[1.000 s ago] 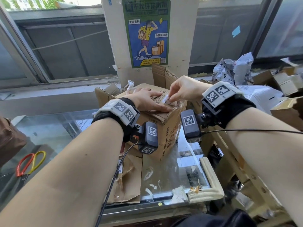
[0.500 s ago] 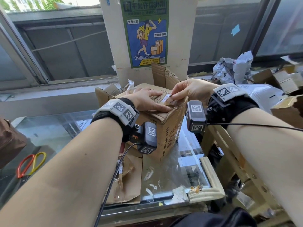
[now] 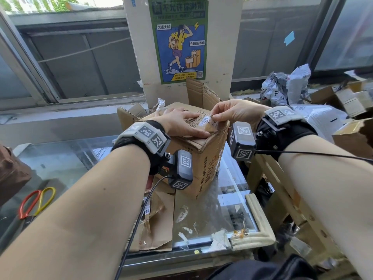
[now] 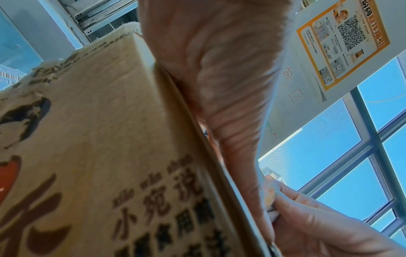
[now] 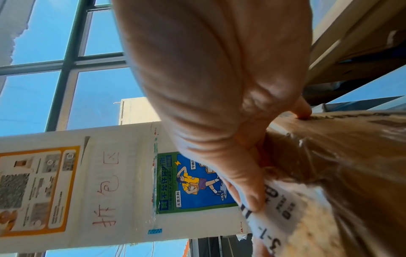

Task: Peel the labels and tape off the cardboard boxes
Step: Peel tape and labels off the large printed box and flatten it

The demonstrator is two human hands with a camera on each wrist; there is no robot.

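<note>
A brown cardboard box (image 3: 203,166) with printed characters stands on the glass counter, its side filling the left wrist view (image 4: 87,156). My left hand (image 3: 181,126) lies flat on the box top with straight fingers, pressing it down. My right hand (image 3: 228,114) pinches a white printed label (image 3: 207,120) between thumb and fingers, with its near end lifted off the box top. The label (image 5: 276,213) shows close in the right wrist view under my thumb, with clear tape clinging to the cardboard (image 5: 351,156).
Red and yellow scissors (image 3: 34,203) lie at the left on the glass counter (image 3: 66,162). Torn cardboard and tape scraps (image 3: 161,215) lie before the box. Crumpled mailer bags (image 3: 282,87) and more boxes (image 3: 347,100) pile up at the right. A poster pillar (image 3: 179,41) stands behind.
My right hand has pulled the label's near end up and rightward off the box top. The left hand has stayed flat on the box.
</note>
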